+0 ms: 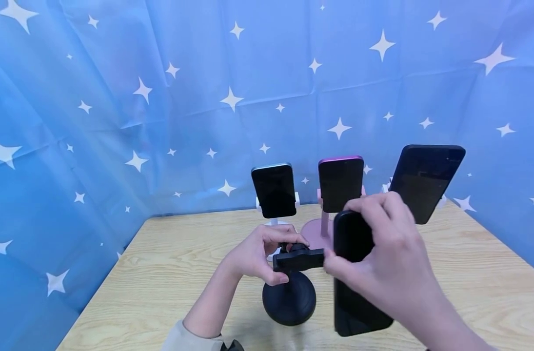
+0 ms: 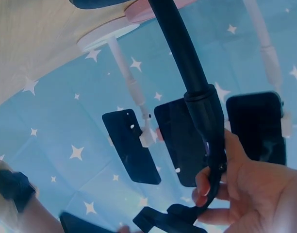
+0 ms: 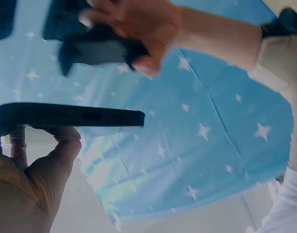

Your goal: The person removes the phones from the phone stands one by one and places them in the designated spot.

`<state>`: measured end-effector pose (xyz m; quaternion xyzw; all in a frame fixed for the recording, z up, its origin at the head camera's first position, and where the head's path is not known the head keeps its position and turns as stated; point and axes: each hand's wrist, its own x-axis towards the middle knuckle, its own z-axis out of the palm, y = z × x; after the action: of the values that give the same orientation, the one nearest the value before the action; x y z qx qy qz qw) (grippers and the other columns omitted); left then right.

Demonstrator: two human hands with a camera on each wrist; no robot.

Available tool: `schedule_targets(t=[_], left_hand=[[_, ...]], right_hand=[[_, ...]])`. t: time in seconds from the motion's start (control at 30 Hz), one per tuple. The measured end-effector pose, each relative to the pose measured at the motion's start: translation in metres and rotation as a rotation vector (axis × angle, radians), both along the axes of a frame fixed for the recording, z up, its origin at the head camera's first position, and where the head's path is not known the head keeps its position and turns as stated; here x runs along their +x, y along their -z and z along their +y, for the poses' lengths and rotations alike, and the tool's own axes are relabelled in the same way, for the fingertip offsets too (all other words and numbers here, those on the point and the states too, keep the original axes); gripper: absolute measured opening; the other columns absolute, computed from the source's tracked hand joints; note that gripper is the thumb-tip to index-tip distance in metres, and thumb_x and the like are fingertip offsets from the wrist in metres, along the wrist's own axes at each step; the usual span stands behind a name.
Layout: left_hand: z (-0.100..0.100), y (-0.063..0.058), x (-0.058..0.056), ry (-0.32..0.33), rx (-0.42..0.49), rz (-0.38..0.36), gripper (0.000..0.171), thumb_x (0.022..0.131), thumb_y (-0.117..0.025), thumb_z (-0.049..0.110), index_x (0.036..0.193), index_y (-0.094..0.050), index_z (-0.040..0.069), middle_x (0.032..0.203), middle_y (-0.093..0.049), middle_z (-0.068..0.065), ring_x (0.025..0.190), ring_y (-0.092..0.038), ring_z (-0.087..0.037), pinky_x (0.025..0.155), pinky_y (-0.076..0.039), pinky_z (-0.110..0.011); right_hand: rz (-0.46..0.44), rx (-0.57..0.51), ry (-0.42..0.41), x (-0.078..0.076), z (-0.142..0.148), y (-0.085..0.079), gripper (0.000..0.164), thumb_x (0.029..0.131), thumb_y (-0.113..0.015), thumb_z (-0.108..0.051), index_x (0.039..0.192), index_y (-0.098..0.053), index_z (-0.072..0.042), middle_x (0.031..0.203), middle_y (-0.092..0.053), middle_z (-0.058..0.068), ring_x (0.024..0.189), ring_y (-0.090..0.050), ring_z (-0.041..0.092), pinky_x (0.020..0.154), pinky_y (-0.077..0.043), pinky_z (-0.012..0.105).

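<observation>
A black phone stand (image 1: 289,300) with a round base stands on the table in front of the person. The left hand (image 1: 259,249) grips its clamp (image 1: 299,260) at the top, thumb on the near side and fingers behind. In the left wrist view, the fingers curl around the stand's upper joint below the pole (image 2: 180,46). The right hand (image 1: 391,253) holds a black smartphone (image 1: 364,312) upright by its edges, just right of the clamp. Seen in the right wrist view, the phone (image 3: 66,116) is apart from the clamp (image 3: 102,51).
Behind stand several phones in holders: a blue-edged phone (image 1: 273,191) on a white stand, a pink-edged phone (image 1: 341,184) on a pink stand, and a larger black device (image 1: 426,180) at right. A blue starry curtain (image 1: 196,63) hangs behind the wooden table (image 1: 170,278).
</observation>
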<state>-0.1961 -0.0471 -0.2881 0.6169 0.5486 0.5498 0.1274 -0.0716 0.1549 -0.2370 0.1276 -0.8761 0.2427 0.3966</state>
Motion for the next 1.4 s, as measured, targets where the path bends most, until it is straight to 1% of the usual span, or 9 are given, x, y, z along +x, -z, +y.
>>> schedule_targets(t=[0.1,0.17,0.33,0.53,0.67,0.8,0.97,1.2,1.4], left_hand=[[0.000,0.001,-0.002,0.007,-0.006,-0.006,0.055,0.074,-0.072,0.026,0.106,-0.054,-0.015,0.087,-0.052,-0.020,0.084,-0.045,-0.017,0.068,-0.044,-0.032],[-0.001,0.000,-0.002,0.020,-0.005,-0.016,0.056,0.074,-0.072,0.027,0.105,-0.055,-0.015,0.086,-0.053,-0.021,0.084,-0.045,-0.016,0.067,-0.044,-0.030],[-0.004,-0.001,-0.004,0.022,-0.009,-0.020,0.047,0.068,-0.070,0.011,0.105,-0.055,-0.015,0.088,-0.053,-0.022,0.086,-0.045,-0.016,0.066,-0.044,-0.027],[-0.018,-0.002,-0.007,-0.044,-0.033,-0.005,0.044,0.066,-0.069,0.006,0.104,-0.057,-0.013,0.083,-0.050,-0.016,0.083,-0.043,-0.014,0.063,-0.042,-0.028],[-0.034,-0.005,-0.011,-0.070,-0.033,-0.026,0.042,0.065,-0.067,0.002,0.103,-0.058,-0.012,0.083,-0.048,-0.009,0.084,-0.044,-0.015,0.066,-0.043,-0.028],[-0.051,-0.009,-0.017,-0.092,-0.019,-0.052,0.041,0.065,-0.066,-0.001,0.106,-0.061,-0.003,0.087,-0.048,-0.004,0.085,-0.045,-0.015,0.069,-0.045,-0.026],[-0.073,-0.012,-0.027,-0.173,0.000,-0.038,0.047,0.065,-0.066,-0.003,0.109,-0.064,0.013,0.089,-0.051,-0.004,0.084,-0.047,-0.016,0.068,-0.047,-0.026],[-0.096,-0.011,-0.044,-0.277,0.040,-0.077,0.055,0.065,-0.064,-0.010,0.113,-0.065,0.017,0.100,-0.058,-0.003,0.081,-0.056,-0.014,0.066,-0.050,-0.024],[-0.113,-0.010,-0.061,-0.408,0.035,-0.125,0.056,0.065,-0.057,-0.016,0.107,-0.066,0.021,0.106,-0.061,0.002,0.080,-0.057,-0.011,0.061,-0.049,-0.022]], right_hand=[[-0.030,0.013,0.066,-0.002,0.010,0.003,0.062,0.051,-0.083,-0.022,0.105,-0.058,-0.005,0.095,-0.046,0.008,0.089,-0.041,0.024,0.065,-0.034,0.039],[-0.082,0.019,0.104,-0.002,0.013,0.003,0.059,0.052,-0.082,-0.020,0.104,-0.057,-0.005,0.094,-0.046,0.011,0.084,-0.041,0.027,0.060,-0.034,0.039],[-0.298,0.047,0.153,-0.010,0.022,0.014,0.054,0.059,-0.077,-0.022,0.105,-0.055,-0.003,0.095,-0.046,0.017,0.080,-0.041,0.033,0.055,-0.035,0.035],[-0.464,0.061,0.151,-0.026,0.030,0.038,0.052,0.062,-0.074,-0.026,0.105,-0.055,-0.004,0.097,-0.048,0.020,0.078,-0.045,0.033,0.054,-0.041,0.035],[-0.551,0.090,0.136,-0.035,0.032,0.056,0.053,0.062,-0.073,-0.029,0.105,-0.056,-0.004,0.093,-0.050,0.020,0.071,-0.045,0.030,0.052,-0.038,0.033],[-0.641,0.115,0.119,-0.041,0.034,0.073,0.060,0.063,-0.073,-0.030,0.112,-0.054,0.000,0.093,-0.050,0.021,0.068,-0.046,0.030,0.053,-0.040,0.035],[-0.737,0.127,0.099,-0.046,0.032,0.090,0.069,0.064,-0.072,-0.030,0.122,-0.050,0.000,0.093,-0.050,0.020,0.069,-0.046,0.029,0.057,-0.042,0.037],[-0.772,0.162,0.062,-0.047,0.030,0.110,0.065,0.060,-0.074,-0.029,0.115,-0.055,0.000,0.092,-0.052,0.017,0.072,-0.049,0.025,0.061,-0.045,0.038],[-0.818,0.153,0.046,-0.049,0.024,0.122,0.065,0.059,-0.073,-0.028,0.115,-0.055,-0.001,0.094,-0.050,0.018,0.070,-0.048,0.029,0.059,-0.044,0.038]])
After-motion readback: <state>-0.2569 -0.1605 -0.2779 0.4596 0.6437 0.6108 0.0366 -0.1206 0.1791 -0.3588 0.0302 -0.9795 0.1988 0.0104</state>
